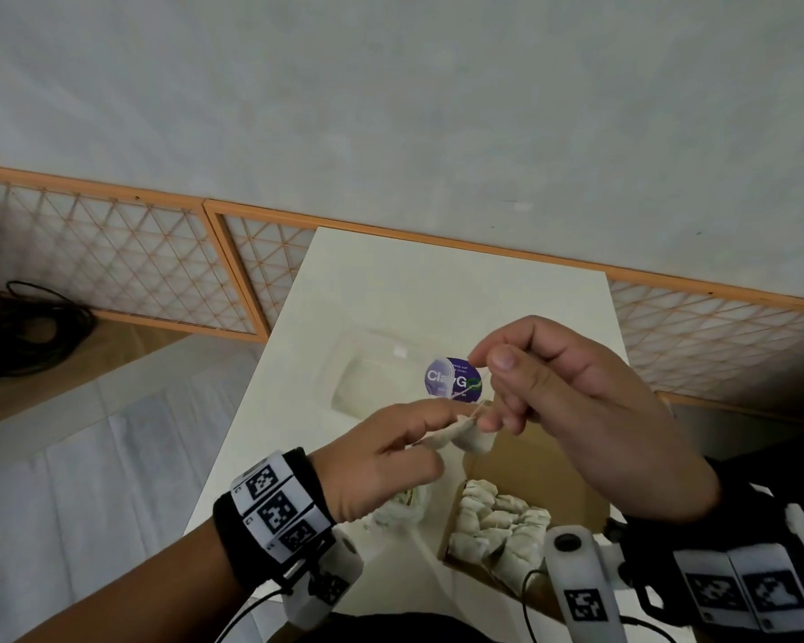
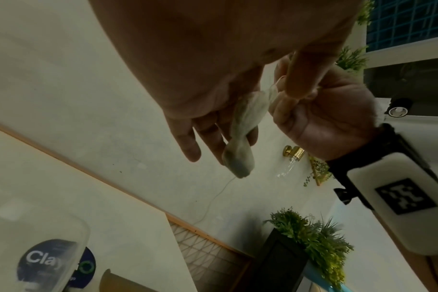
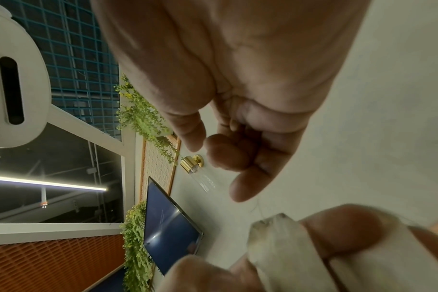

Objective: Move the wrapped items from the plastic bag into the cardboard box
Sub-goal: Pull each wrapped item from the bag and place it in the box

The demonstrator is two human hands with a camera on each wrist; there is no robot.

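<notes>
My left hand (image 1: 391, 452) grips a pale wrapped item (image 1: 465, 436) above the table, just beyond the cardboard box (image 1: 544, 475). In the left wrist view the wrapped item (image 2: 243, 134) lies along my fingers and a thin thread hangs from it. My right hand (image 1: 553, 401) is right beside it with curled fingers. Its thumb and forefinger are pinched together, seemingly on a thin thread at the item's twisted end, and its lower fingers touch that end. Several wrapped items (image 1: 497, 517) lie in the box. The crumpled plastic bag (image 1: 405, 508) sits under my left hand, mostly hidden.
A clear plastic container (image 1: 367, 378) with a round purple sticker (image 1: 453, 380) stands on the white table (image 1: 391, 280) beyond the hands. The wall with an orange-framed lattice panel (image 1: 112, 252) runs behind the table. Dark cables (image 1: 19, 327) lie on the floor at the left.
</notes>
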